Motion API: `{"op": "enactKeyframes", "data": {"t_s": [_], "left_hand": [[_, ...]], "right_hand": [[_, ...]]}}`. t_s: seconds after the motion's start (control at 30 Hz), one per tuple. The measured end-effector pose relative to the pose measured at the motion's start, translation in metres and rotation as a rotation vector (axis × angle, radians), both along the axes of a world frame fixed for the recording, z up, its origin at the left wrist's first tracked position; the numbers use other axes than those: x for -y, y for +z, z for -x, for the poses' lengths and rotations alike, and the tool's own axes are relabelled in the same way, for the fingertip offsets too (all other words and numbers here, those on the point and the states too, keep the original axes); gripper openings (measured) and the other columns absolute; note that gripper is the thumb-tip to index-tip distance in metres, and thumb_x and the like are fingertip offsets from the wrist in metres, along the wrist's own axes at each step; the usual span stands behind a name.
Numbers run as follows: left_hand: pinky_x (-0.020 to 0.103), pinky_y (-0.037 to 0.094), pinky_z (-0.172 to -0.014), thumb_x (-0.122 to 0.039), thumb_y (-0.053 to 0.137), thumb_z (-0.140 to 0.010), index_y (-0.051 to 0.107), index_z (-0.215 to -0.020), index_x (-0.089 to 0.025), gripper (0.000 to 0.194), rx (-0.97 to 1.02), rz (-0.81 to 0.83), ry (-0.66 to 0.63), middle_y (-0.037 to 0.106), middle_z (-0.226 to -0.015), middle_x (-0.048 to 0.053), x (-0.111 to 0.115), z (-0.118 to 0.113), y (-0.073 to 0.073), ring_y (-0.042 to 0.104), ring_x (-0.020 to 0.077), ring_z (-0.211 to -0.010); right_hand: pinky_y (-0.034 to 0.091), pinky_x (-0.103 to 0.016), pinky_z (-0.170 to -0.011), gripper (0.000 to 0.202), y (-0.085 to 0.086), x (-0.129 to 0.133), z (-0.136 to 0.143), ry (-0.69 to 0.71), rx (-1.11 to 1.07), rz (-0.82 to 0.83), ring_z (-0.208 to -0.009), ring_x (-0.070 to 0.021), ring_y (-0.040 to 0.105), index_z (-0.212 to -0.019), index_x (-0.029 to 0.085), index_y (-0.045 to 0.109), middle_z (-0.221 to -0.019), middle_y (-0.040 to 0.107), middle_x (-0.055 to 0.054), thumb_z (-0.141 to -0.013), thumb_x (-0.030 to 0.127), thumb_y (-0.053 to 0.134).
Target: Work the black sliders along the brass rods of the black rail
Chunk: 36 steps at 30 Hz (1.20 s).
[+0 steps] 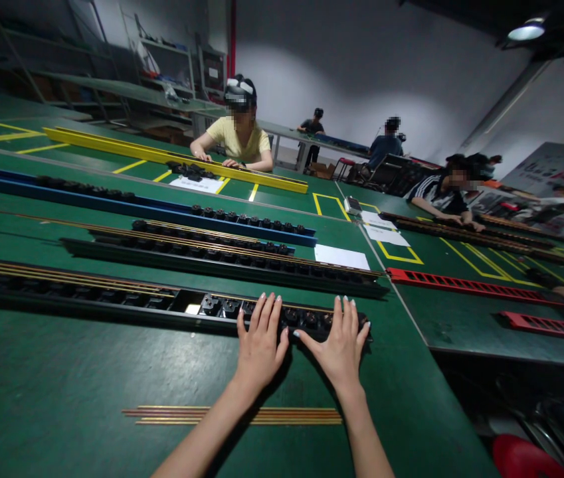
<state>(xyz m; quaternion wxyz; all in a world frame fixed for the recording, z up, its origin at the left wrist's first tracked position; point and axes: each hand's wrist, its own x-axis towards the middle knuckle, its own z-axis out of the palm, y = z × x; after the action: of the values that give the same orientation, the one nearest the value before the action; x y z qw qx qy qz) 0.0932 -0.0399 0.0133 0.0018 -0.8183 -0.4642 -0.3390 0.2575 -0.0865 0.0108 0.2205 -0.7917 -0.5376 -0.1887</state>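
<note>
Head view: both hands are laid flat on the near black socket strip (162,302), the left hand (260,345) and right hand (340,345) side by side, fingers (266,312) spread apart and clamped on nothing. The strip lies under the fingertips, at its right end. Uneven pressing could tip a socket module (210,305) just left of the fingers, or bend the copper rails (62,275) farther left. Loose copper strips (232,415) lie behind the wrists. A green desk (62,385) is seen, with 3 more strips beyond the fingers and other people seated in a dim workshop.
</note>
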Motion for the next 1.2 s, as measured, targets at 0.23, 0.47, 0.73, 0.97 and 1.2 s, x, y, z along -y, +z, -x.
{"op": "enactKeyframes", "data": {"t_s": [0.23, 0.47, 0.73, 0.97, 1.2], "left_hand": [[0.046, 0.000, -0.117, -0.032, 0.040, -0.092, 0.034, -0.144, -0.020, 0.053, -0.002, 0.007, -0.001, 0.043, -0.147, 0.008, -0.0012, -0.0005, -0.0021, 0.033, 0.0204, -0.138], [0.046, -0.001, -0.117, -0.031, 0.040, -0.092, 0.035, -0.143, -0.019, 0.052, -0.007, 0.007, 0.001, 0.043, -0.147, 0.007, -0.0002, 0.0000, -0.0018, 0.033, 0.0203, -0.138], [0.047, 0.002, -0.117, -0.032, 0.039, -0.092, 0.034, -0.144, -0.020, 0.053, -0.011, 0.004, -0.001, 0.044, -0.146, 0.008, -0.0008, -0.0003, -0.0023, 0.033, 0.0209, -0.138], [0.045, 0.000, -0.117, -0.032, 0.039, -0.093, 0.034, -0.144, -0.020, 0.053, 0.000, 0.005, -0.001, 0.043, -0.147, 0.006, -0.0010, -0.0008, -0.0025, 0.033, 0.0202, -0.138], [0.045, -0.001, -0.117, -0.032, 0.040, -0.093, 0.034, -0.144, -0.020, 0.053, -0.001, 0.004, -0.006, 0.043, -0.147, 0.006, -0.0001, 0.0000, -0.0019, 0.033, 0.0198, -0.138]], "right_hand": [[0.012, -0.065, -0.109, 0.109, 0.0004, 0.0005, 0.0013, 0.010, -0.006, 0.007, -0.142, -0.0337, 0.017, -0.149, 0.009, 0.012, -0.149, 0.030, -0.022, -0.073, 0.083, 0.039], [0.011, -0.066, -0.108, 0.110, 0.0000, 0.0005, 0.0014, 0.014, -0.032, 0.022, -0.142, -0.0338, 0.018, -0.150, 0.011, 0.010, -0.150, 0.030, -0.021, -0.072, 0.084, 0.039], [0.011, -0.065, -0.108, 0.109, 0.0007, 0.0010, 0.0010, 0.023, -0.018, 0.005, -0.140, -0.0336, 0.022, -0.149, 0.010, 0.013, -0.149, 0.033, -0.021, -0.073, 0.083, 0.038], [0.012, -0.067, -0.107, 0.109, 0.0034, 0.0008, 0.0031, 0.018, -0.015, -0.002, -0.141, -0.0349, 0.019, -0.150, 0.011, 0.011, -0.150, 0.030, -0.021, -0.073, 0.083, 0.038], [0.009, -0.068, -0.106, 0.096, 0.0066, 0.0012, 0.0027, 0.082, -0.004, 0.035, -0.139, -0.0329, 0.027, -0.150, 0.015, 0.015, -0.146, 0.039, -0.018, -0.080, 0.078, 0.036]]}}
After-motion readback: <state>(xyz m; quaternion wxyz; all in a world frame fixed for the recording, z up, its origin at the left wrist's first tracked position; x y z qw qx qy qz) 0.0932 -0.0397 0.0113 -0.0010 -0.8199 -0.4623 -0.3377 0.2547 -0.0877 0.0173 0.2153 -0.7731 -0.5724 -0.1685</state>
